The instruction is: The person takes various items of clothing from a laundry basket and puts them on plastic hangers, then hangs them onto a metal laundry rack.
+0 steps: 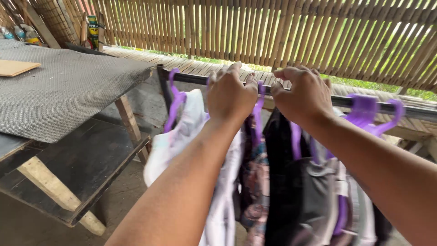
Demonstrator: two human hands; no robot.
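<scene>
Both hands, left (pixel 231 93) and right (pixel 304 93), pinch stiff purple hanger hooks (pixel 258 102) on the rail (pixel 387 108), light, limp clothes (pixel 218 182) dangling.

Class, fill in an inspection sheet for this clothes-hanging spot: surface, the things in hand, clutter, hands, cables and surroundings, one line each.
Surface: dark rail carries the hangers; grey mesh sheet lies over a wooden table.
Things in hand: purple hangers hooked on the rail, with white garment and dark garments hanging.
Clutter: flat board on the mesh; bottles at the far corner.
Hands: left hand and right hand are at the rail, fingers curled; exact grip unclear.
Cables: nothing seen.
Surroundings: bamboo slat wall, greenery beyond, dirt floor.
</scene>
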